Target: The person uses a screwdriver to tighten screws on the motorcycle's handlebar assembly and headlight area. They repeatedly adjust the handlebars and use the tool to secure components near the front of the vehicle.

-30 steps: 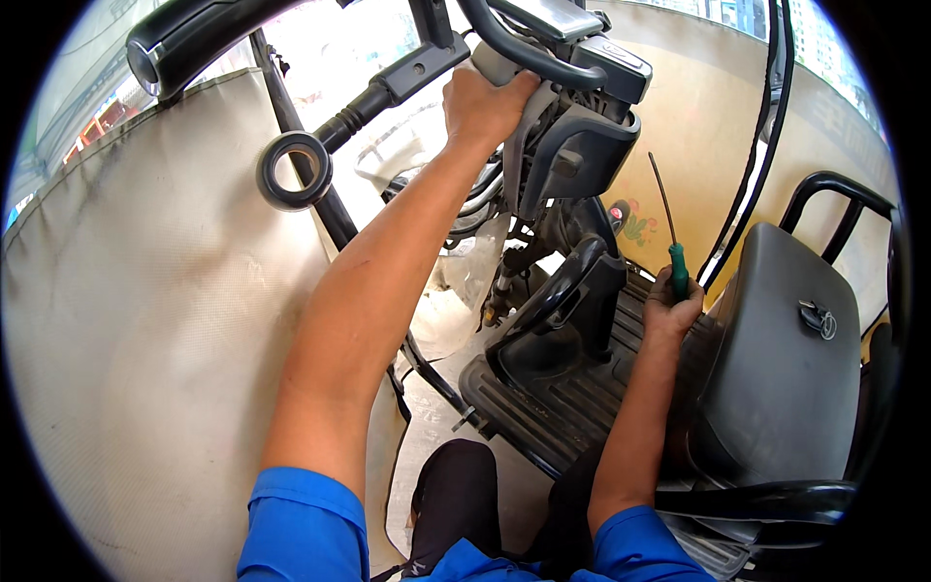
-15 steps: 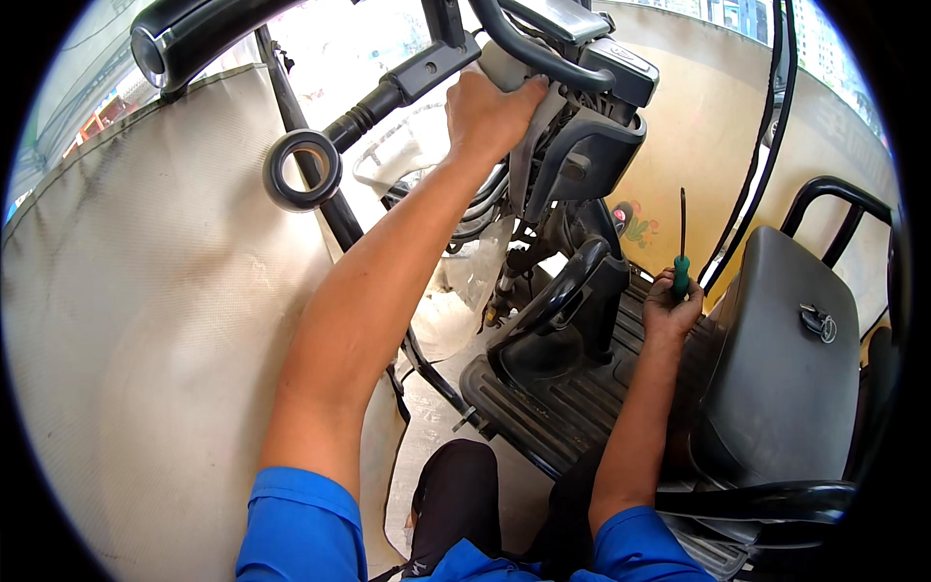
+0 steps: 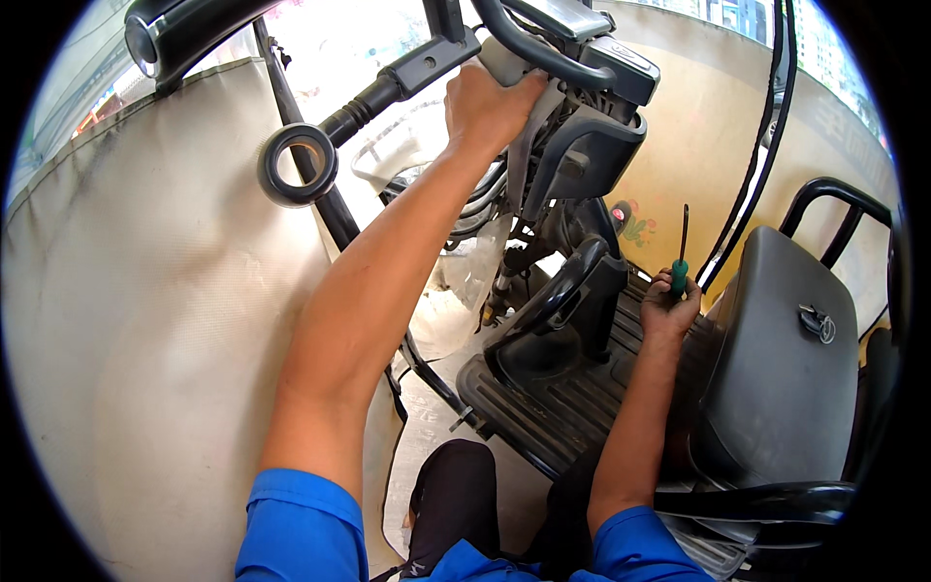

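My left arm stretches up to the front of a dark electric tricycle. There my left hand (image 3: 490, 109) closes around the edge of a pale grey plastic cover (image 3: 504, 63), just under the handlebar (image 3: 543, 58). The thumb lies over the cover's near side, while the other fingertips are hidden. Exposed wires hang behind the cover, beside the dark front panel (image 3: 592, 155). My right hand (image 3: 669, 308) is closed on the green handle of a screwdriver (image 3: 680, 275), its thin dark shaft pointing upward. It is held away from the tricycle's front, near the seat.
Keys (image 3: 818, 324) lie on the black seat (image 3: 786, 378), which has a tubular rail (image 3: 839, 199). A ribbed footboard (image 3: 524, 407) lies below the front. To the left hangs a beige sheet (image 3: 155, 320). A round black mirror-like ring (image 3: 298, 165) sits on a bar overhead.
The screwdriver has dipped slightly, its tip now a little lower. My left hand stays at the same place on the cover. The view has shifted very slightly.
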`<action>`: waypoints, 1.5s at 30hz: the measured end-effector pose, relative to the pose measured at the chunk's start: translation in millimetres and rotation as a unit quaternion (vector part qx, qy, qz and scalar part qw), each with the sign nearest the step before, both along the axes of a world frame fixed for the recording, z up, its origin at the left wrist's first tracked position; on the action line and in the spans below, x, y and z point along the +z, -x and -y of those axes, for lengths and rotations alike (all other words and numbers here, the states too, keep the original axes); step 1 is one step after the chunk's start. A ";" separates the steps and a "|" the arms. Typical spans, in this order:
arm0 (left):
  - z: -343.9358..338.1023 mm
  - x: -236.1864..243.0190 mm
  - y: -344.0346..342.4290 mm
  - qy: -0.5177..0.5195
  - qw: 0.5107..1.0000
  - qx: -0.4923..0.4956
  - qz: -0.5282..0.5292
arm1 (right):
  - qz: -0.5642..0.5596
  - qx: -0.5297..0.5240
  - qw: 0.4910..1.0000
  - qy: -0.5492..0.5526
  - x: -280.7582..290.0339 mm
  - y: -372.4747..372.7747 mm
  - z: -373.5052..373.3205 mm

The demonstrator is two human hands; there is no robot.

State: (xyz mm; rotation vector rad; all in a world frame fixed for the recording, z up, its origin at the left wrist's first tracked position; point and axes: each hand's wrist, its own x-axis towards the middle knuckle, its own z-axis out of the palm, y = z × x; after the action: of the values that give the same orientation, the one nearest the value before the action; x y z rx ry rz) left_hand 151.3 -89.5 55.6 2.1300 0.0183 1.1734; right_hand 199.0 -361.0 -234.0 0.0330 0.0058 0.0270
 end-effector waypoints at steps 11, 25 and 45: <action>-6.8 -11.0 1.5 -0.081 0.996 0.013 0.035 | -0.012 0.008 1.000 0.016 -1.3 -0.7 -2.1; -12.8 -43.4 35.4 -0.264 0.940 -0.045 0.209 | -0.013 0.017 1.000 0.021 -3.1 -1.5 -8.0; 34.0 -77.3 42.8 -0.174 0.969 -0.102 0.144 | -0.023 0.012 0.999 0.030 -4.3 0.2 -8.7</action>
State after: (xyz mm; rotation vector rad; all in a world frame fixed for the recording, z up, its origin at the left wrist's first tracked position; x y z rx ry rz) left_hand 108.5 -123.4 -21.6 2.1659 -0.5621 1.4298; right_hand 198.8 -352.3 -238.3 -0.0259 0.0533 0.0509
